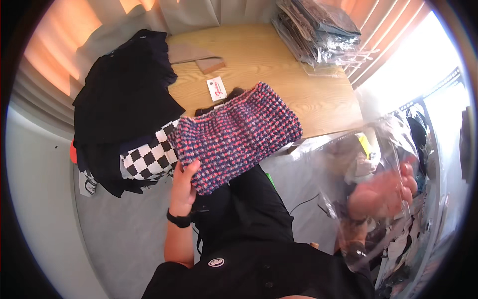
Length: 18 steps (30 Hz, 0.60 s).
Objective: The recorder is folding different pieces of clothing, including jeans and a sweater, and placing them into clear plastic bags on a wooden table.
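Wooden table [279, 74] behind knit [236, 134] held between hands.

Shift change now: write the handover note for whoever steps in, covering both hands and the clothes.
Left hand: grips the folded pink-and-blue knit garment at its near edge, over the wooden table.
Right hand: holds a clear plastic bag, seen blurred through the plastic.
Done: knit is folded; a stack of bagged garments sits at the table's far end.
Left: knit is not in the bag; dark clothes pile is unbagged.

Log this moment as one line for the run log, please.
left hand: grips folded knit garment | right hand: inside clear plastic bag | wooden table: dark clothes pile
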Available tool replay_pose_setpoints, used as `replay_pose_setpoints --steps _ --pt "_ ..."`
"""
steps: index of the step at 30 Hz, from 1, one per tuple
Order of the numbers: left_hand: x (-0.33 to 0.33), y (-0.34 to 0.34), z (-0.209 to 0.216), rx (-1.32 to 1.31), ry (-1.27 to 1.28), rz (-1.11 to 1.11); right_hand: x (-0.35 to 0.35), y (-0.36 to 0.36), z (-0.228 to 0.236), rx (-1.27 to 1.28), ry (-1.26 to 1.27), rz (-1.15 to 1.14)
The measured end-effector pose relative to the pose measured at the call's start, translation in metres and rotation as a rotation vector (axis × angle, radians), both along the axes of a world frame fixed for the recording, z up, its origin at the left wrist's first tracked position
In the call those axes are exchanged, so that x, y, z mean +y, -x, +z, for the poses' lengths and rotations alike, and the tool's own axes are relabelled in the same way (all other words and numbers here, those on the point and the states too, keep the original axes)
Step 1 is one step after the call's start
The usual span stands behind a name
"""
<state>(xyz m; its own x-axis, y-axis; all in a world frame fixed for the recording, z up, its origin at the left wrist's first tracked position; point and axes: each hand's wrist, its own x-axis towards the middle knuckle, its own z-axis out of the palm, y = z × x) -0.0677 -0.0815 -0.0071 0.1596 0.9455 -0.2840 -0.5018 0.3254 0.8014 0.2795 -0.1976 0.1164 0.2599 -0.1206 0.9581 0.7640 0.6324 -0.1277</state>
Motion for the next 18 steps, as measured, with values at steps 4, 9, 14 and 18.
replay_pose_setpoints --steps 4,9,14,18 --pt "-0.013 -0.011 0.01 -0.081 0.097 0.026 0.081 0.048 0.03 -0.045 0.11 0.106" --pt "-0.021 -0.009 0.013 -0.14 0.098 0.044 0.115 0.063 0.041 -0.07 -0.112 0.136" --pt "-0.028 -0.012 0.012 -0.078 0.104 -0.027 0.127 0.084 0.08 -0.065 -0.26 0.01" --pt "-0.026 -0.016 0.011 0.015 0.16 -0.078 0.15 0.097 0.015 0.24 0.044 -0.014"
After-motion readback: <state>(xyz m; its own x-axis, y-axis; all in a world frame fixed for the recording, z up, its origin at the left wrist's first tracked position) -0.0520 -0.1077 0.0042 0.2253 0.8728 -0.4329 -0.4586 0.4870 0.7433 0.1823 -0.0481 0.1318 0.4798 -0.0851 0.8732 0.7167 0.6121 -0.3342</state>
